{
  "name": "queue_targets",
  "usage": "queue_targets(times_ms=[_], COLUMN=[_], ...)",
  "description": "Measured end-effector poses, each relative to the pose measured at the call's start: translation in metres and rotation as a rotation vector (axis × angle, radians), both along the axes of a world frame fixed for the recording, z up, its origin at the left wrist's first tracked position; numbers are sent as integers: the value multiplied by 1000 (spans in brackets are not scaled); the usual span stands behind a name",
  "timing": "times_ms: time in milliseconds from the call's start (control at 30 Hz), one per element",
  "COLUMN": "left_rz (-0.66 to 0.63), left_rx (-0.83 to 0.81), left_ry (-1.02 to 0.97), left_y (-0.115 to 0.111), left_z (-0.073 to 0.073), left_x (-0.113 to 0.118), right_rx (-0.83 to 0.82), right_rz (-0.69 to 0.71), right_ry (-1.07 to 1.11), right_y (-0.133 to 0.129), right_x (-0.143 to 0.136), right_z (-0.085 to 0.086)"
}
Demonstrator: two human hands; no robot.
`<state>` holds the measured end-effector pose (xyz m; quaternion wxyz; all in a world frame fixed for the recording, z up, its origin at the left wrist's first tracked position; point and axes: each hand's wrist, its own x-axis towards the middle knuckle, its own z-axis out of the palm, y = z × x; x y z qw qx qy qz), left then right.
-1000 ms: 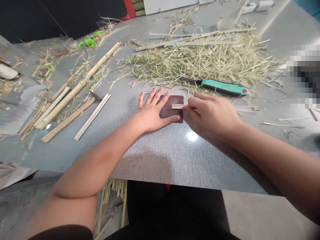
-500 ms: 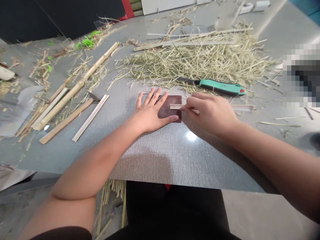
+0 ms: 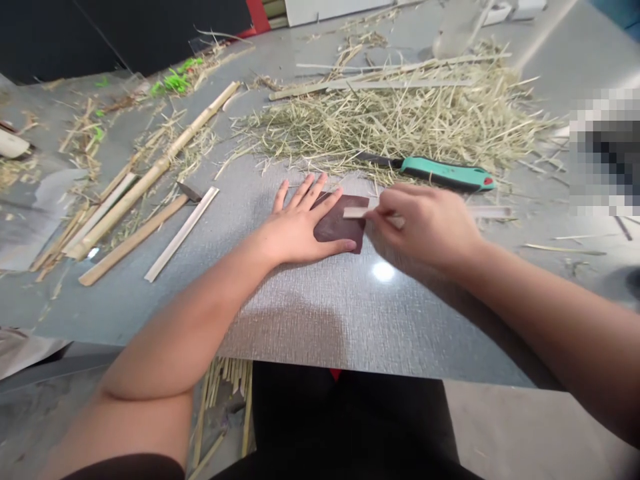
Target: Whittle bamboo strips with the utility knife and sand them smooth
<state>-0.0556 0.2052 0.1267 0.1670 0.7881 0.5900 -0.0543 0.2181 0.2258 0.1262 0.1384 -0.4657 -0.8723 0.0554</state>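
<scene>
My left hand (image 3: pixel 300 227) lies flat with fingers spread, pressing on a dark reddish-brown sheet of sandpaper (image 3: pixel 345 223). Its thumb rests along the sheet's near edge. My right hand (image 3: pixel 425 223) is closed around a pale split bamboo strip (image 3: pixel 354 213). The strip's left end lies over the right part of the sandpaper, and its other end sticks out to the right beyond the hand. My palm and fingers hide its middle. Just behind my right hand, a knife with a green and black handle (image 3: pixel 447 173) lies by the heap of shavings.
A large heap of bamboo shavings (image 3: pixel 400 123) covers the back of the table. To the left lie a bamboo pole (image 3: pixel 155 170), a hammer (image 3: pixel 140 237) and another split strip (image 3: pixel 183 233). A clear cup (image 3: pixel 455 30) stands at the back right.
The sandpaper has turned slightly under my left hand, its right side swinging nearer to me. My right hand and the bamboo strip have shifted a little to the right.
</scene>
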Motion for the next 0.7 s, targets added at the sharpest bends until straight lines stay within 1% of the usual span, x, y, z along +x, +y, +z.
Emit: queue_targets(times_ms=[67,100,200,300,433,567,700], left_rz=[-29,-38,-47,-63,-78,-82,-77], left_rx=[-13,-17,-32,-54,-62,-85,-65], left_ry=[-10,-13,-13,-14,-14,-22,-36], left_y=[0,0,1,2,2,3,2], left_z=[1,2,3,4,4,5,3], left_x=[-1,-1,-3,-4,-7,-7,-8], right_rx=[-42,-46,3,-2,-3,-8,-11], right_rz=[33,24,-29,1,-79,-56,-127], right_ry=[-14,-10,-9,-95,-185,-201,-209], right_y=[0,0,0,0,0,0,-1], right_x=[0,0,0,0,0,0,0], right_z=[1,1,2,2,1,2,3])
